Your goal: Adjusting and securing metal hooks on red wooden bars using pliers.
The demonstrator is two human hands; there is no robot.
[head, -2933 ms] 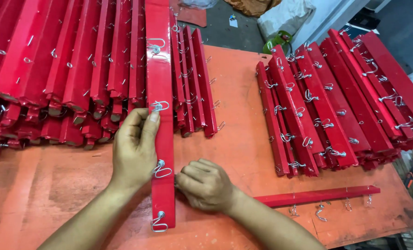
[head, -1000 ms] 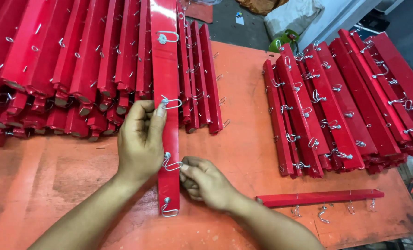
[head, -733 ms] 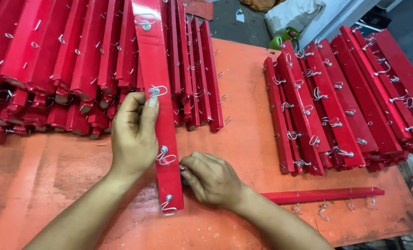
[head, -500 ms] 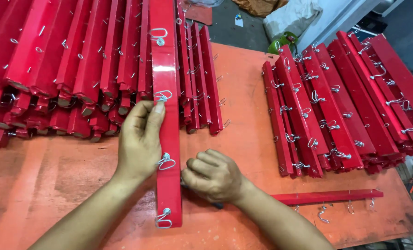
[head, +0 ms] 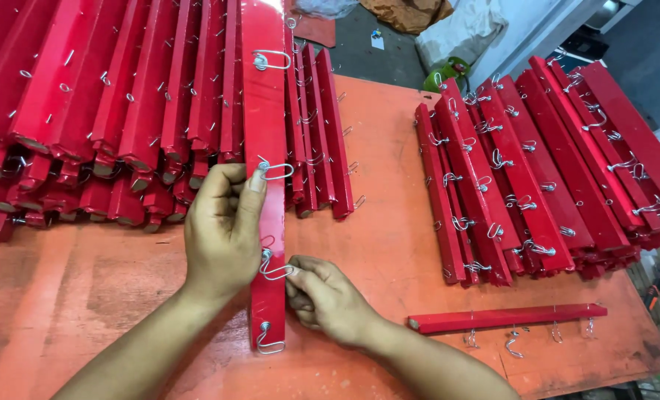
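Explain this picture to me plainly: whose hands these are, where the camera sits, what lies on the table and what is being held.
There is no machine here, just a person's two bare hands, filmed by a camera on their head looking down. The left hand steadies a long red bar lying on the orange table. The right hand pinches a wire hook fixed to that bar; more hooks sit along it. A stack of red bars lies at the left, another pile at the right, and a single bar lies near the front edge.

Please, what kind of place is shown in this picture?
Probably a small workshop or factory assembly bench. Many identical red bars with wire hooks lie stacked on an orange table, and the left hand and right hand work on one red bar.
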